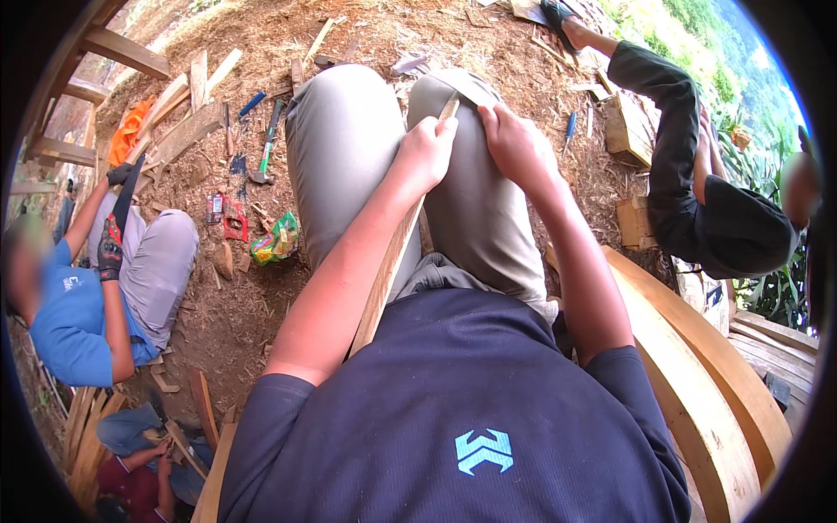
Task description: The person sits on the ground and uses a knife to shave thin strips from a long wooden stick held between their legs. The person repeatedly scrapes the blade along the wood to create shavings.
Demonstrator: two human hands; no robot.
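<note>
My left hand (pixel 427 152) is closed around a long narrow wooden strip (pixel 390 266) near its far end. The strip slants from beside my belly up between my thighs to my right knee. On that knee rests my right hand (pixel 520 148), fingers bent and pressed together at a thin pale flat piece (pixel 472 88). This piece crosses the knee close to the strip's tip. It looks like a blade, but its kind is hard to make out, and the fingers partly cover it.
A green-handled hammer (pixel 269 139), a green-yellow packet (pixel 277 240) and a blue-handled tool (pixel 570 126) lie on shaving-strewn ground. At left, a gloved co-worker (pixel 78 296) holds a dark blade (pixel 131 187). Another person (pixel 728 218) sits at right. Long beams (pixel 689 383) run beside me.
</note>
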